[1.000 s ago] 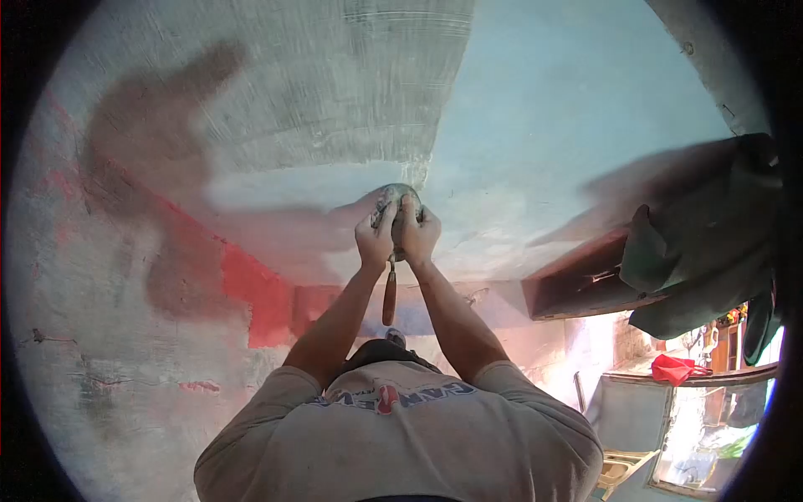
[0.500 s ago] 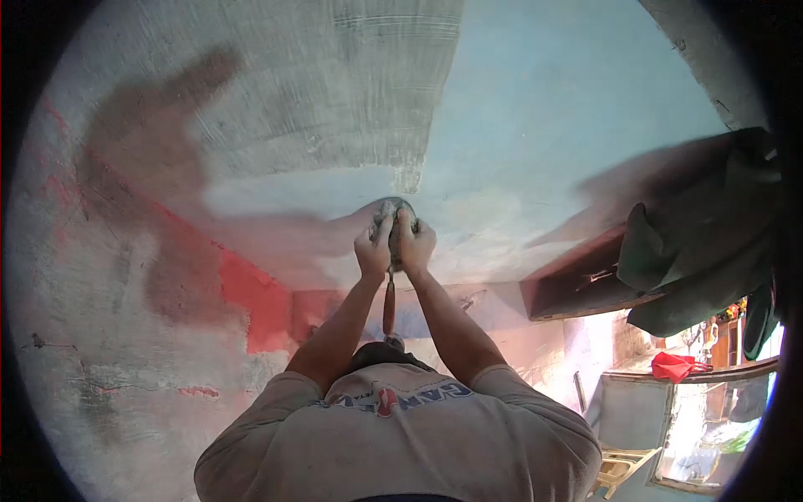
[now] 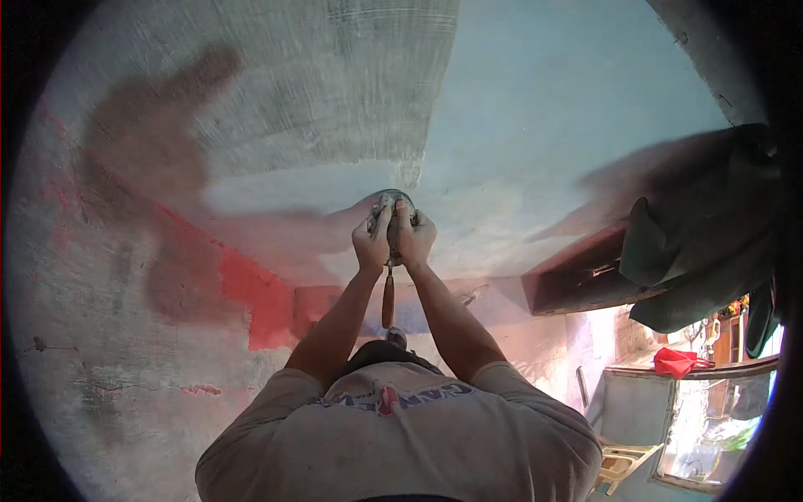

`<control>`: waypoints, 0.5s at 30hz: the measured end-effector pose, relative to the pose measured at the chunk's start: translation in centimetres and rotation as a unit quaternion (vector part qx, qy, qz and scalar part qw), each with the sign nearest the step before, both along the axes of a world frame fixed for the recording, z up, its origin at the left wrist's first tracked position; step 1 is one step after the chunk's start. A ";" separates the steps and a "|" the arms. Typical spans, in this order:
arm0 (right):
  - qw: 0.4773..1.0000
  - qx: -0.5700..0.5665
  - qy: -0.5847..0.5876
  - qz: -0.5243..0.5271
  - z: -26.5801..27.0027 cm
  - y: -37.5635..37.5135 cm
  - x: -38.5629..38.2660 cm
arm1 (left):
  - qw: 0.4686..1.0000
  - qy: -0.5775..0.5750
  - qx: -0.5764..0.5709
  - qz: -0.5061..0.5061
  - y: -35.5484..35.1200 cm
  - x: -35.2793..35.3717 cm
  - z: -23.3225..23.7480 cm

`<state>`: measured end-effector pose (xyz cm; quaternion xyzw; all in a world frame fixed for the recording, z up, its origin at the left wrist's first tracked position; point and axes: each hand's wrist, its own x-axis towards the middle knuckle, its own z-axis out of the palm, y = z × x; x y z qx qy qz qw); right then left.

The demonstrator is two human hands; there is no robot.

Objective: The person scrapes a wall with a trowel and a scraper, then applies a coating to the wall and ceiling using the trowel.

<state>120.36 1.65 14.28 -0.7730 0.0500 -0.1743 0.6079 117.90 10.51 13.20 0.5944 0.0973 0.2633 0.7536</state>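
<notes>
Both arms reach up toward the blue-grey painted surface. My left hand point(image 3: 370, 240) and my right hand point(image 3: 413, 237) are side by side around a dark, rounded bowl-like object point(image 3: 396, 227) smeared with grey material. The fingers of each hand are curled against its near face, thumbs close together. Below the hands hangs a trowel with a brown wooden handle point(image 3: 388, 301); its upper part is hidden, and I cannot make out what supports it. Just above the object, the rough grey coat point(image 3: 360, 92) meets the smooth blue surface point(image 3: 519, 125).
Dark green cloth point(image 3: 694, 251) hangs at the right beside a dark recess. A red cloth point(image 3: 676, 361) lies on a ledge at the lower right, with a pale chair point(image 3: 623, 462) below it. A red patch point(image 3: 263, 301) marks the wall at the left.
Both hands and the dark object have shifted very slightly up in the view. The grip looks the same.
</notes>
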 end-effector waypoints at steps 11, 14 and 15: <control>1.000 0.009 0.008 0.005 1.2 -0.2 -1.0 | 0.997 0.022 0.076 0.016 -0.1 -1.1 0.6; 0.999 0.045 0.005 0.022 -0.3 0.5 0.6 | 1.000 0.002 0.012 0.013 0.1 0.3 1.1; 0.998 0.055 0.014 0.026 0.0 0.6 0.9 | 1.000 0.000 -0.012 0.011 0.1 0.4 1.0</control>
